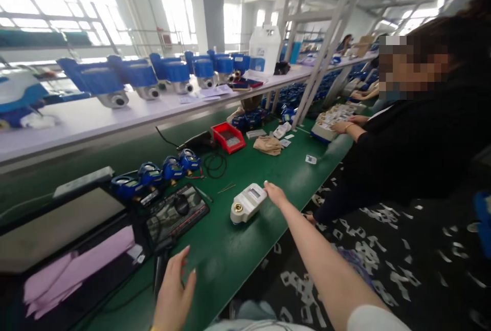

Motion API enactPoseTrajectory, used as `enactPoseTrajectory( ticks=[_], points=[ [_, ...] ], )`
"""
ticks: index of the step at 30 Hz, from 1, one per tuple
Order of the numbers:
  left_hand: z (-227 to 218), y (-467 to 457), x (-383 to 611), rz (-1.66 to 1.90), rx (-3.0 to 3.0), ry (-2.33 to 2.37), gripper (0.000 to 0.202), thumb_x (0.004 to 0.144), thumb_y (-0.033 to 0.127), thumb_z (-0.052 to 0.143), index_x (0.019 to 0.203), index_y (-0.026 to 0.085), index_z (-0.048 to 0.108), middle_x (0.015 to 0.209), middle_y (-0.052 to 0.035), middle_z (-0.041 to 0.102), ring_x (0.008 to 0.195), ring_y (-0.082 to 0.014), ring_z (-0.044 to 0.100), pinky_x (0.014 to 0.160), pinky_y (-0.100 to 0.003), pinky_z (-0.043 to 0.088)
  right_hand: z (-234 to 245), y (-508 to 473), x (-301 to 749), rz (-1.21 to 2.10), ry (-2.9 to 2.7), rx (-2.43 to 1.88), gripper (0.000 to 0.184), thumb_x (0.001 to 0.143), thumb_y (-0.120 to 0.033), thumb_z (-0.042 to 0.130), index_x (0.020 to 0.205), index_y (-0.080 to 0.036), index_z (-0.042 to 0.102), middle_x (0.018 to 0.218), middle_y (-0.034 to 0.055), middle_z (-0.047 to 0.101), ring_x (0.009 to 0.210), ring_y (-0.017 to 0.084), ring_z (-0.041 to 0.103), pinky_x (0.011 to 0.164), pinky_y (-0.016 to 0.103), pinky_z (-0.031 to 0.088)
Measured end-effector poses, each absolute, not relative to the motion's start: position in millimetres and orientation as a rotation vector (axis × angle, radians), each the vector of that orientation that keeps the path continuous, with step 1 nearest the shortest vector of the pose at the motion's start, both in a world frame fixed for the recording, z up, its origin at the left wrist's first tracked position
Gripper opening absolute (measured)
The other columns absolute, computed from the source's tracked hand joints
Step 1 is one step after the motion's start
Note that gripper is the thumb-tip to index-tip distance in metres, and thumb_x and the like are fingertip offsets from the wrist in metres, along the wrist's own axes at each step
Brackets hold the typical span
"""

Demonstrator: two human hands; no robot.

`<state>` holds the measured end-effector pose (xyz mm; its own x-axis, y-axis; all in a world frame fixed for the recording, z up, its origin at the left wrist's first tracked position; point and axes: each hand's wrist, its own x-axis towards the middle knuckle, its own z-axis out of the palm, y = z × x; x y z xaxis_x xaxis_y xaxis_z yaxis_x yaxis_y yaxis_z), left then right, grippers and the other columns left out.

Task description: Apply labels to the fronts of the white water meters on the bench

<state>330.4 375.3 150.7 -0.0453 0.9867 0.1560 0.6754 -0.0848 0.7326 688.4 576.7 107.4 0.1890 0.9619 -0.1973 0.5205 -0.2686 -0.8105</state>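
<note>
Fingers bunched at the far end of a white meter (249,204) on a green bench (218,254), a worker's right hand (274,194) touches its corner, though whether it pinches cannot be told; the left hand (174,286), thumb and fingers parted, holds nothing near a black handle (160,268). A push at that end alone could swing the meter or slide it toward the edge, above a scrap-strewn floor (264,279). Its long axis slants from brass port (238,207), near left, to display (254,193), far right.
</note>
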Motion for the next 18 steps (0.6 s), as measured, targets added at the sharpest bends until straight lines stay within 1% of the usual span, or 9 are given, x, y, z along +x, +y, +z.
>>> enactPoseTrajectory(
  ticks=[3, 5, 9, 11, 12, 14, 15, 16, 18],
  points=[
    [134.9, 391.4, 348.8, 0.866, 1.602, 1.691, 0.054, 0.076, 0.042, 0.045, 0.12, 0.011, 0.042, 0.106, -0.0136, 0.052, 0.09, -0.0224, 0.056, 0.077, -0.04, 0.052, 93.7, 562.4, 691.1, 1.085, -1.351, -1.856, 0.048, 0.091, -0.047, 0.03, 0.11, -0.015, 0.06, 0.096, 0.0107, 0.066, 0.087, 0.019, 0.061, 0.086, 0.036, 0.042],
    [129.1, 403.6, 369.0, 0.817, 1.505, 1.666, 0.06, 0.072, 0.042, 0.048, 0.119, 0.007, 0.042, 0.104, -0.0147, 0.051, 0.086, -0.0228, 0.055, 0.076, -0.041, 0.051, 86.6, 559.1, 688.2, 1.141, -1.342, -1.808, 0.049, 0.09, -0.047, 0.03, 0.115, -0.016, 0.059, 0.1, 0.0097, 0.066, 0.088, 0.019, 0.061, 0.085, 0.034, 0.044],
    [115.6, 423.0, 416.2, 0.82, 1.038, 1.677, 0.066, 0.064, 0.035, 0.062, 0.119, 0.005, 0.042, 0.099, -0.0135, 0.055, 0.083, -0.0221, 0.056, 0.082, -0.039, 0.047, 74.4, 574.2, 678.8, 1.241, -1.409, -1.656, 0.047, 0.09, -0.044, 0.028, 0.121, -0.02, 0.055, 0.116, 0.0055, 0.06, 0.106, 0.018, 0.054, 0.093, 0.032, 0.04],
    [107.5, 430.6, 441.6, 0.85, 0.739, 1.635, 0.062, 0.064, 0.032, 0.066, 0.116, 0.006, 0.045, 0.096, -0.0132, 0.058, 0.083, -0.0221, 0.058, 0.083, -0.037, 0.048, 68.8, 586.1, 673.8, 1.322, -1.486, -1.575, 0.048, 0.091, -0.041, 0.024, 0.122, -0.019, 0.054, 0.118, 0.005, 0.059, 0.11, 0.017, 0.052, 0.096, 0.032, 0.038],
    [104.1, 434.5, 455.0, 0.858, 0.629, 1.611, 0.058, 0.067, 0.033, 0.065, 0.114, 0.005, 0.046, 0.095, -0.0143, 0.06, 0.084, -0.0224, 0.06, 0.081, -0.036, 0.049, 66.9, 590.8, 672.0, 1.367, -1.532, -1.541, 0.049, 0.091, -0.039, 0.023, 0.122, -0.018, 0.054, 0.118, 0.0051, 0.059, 0.11, 0.017, 0.052, 0.096, 0.032, 0.038],
    [99.7, 442.7, 483.0, 0.874, 0.471, 1.584, 0.05, 0.076, 0.037, 0.057, 0.112, 0.003, 0.046, 0.099, -0.0193, 0.06, 0.085, -0.0234, 0.061, 0.078, -0.035, 0.052, 66.9, 595.0, 671.5, 1.439, -1.627, -1.493, 0.048, 0.091, -0.034, 0.022, 0.123, -0.017, 0.053, 0.117, 0.0052, 0.059, 0.108, 0.017, 0.053, 0.095, 0.032, 0.039],
    [98.6, 446.9, 496.8, 0.891, 0.398, 1.576, 0.051, 0.081, 0.041, 0.05, 0.114, 0.002, 0.045, 0.104, -0.0221, 0.058, 0.089, -0.0238, 0.062, 0.078, -0.034, 0.052, 69.2, 594.4, 673.2, 1.461, -1.676, -1.48, 0.047, 0.09, -0.031, 0.023, 0.123, -0.017, 0.053, 0.117, 0.0053, 0.059, 0.108, 0.017, 0.054, 0.095, 0.032, 0.04],
    [97.9, 450.9, 509.4, 0.916, 0.32, 1.569, 0.053, 0.085, 0.044, 0.043, 0.116, 0.002, 0.042, 0.109, -0.0243, 0.056, 0.093, -0.0241, 0.061, 0.079, -0.033, 0.052, 73.0, 592.4, 675.9, 1.472, -1.724, -1.474, 0.046, 0.089, -0.029, 0.024, 0.123, -0.017, 0.053, 0.117, 0.0054, 0.059, 0.109, 0.017, 0.053, 0.095, 0.032, 0.04],
    [95.4, 458.4, 527.9, 0.971, 0.201, 1.577, 0.059, 0.087, 0.05, 0.032, 0.123, 0.002, 0.035, 0.117, -0.0254, 0.051, 0.103, -0.0245, 0.057, 0.082, -0.03, 0.052, 83.3, 587.1, 682.1, 1.477, -1.827, -1.464, 0.043, 0.087, -0.026, 0.03, 0.118, -0.015, 0.057, 0.117, 0.007, 0.06, 0.111, 0.019, 0.052, 0.095, 0.033, 0.039]
  ],
)
